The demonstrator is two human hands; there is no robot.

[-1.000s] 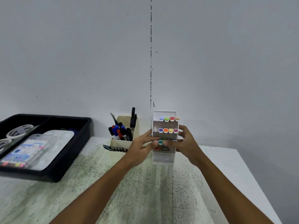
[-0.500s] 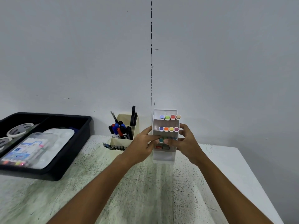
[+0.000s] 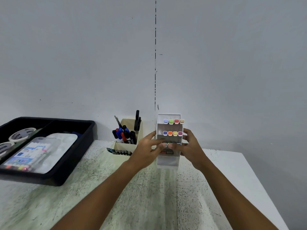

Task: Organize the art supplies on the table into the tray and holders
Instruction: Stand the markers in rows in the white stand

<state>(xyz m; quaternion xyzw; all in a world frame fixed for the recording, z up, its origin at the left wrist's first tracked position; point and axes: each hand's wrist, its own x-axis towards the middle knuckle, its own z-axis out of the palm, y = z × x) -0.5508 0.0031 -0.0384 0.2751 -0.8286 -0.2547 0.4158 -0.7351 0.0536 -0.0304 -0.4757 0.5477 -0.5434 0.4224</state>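
A white tiered marker holder (image 3: pixel 168 161) stands at the back of the table, near the wall. Its top two rows each carry coloured marker caps (image 3: pixel 172 133). My left hand (image 3: pixel 145 151) grips the holder's left side, thumb up along the edge and fingers lying across the third row. My right hand (image 3: pixel 191 146) wraps round the right side, its thumb on the front at the same row. Between the fingertips two caps (image 3: pixel 167 144) show, with a blue one further right. The lowest row is mostly hidden.
A beige pen holder (image 3: pixel 123 146) with markers and black scissors (image 3: pixel 137 121) stands just left of my hands. At the far left, a black tray (image 3: pixel 79 151) holds tape rolls (image 3: pixel 21 134), a marker pack (image 3: pixel 28 153) and a white palette. The table's right edge (image 3: pixel 259 183) is close.
Both hands stay on the marker holder. The fingertips have shifted slightly along the third row, and more caps show there now.
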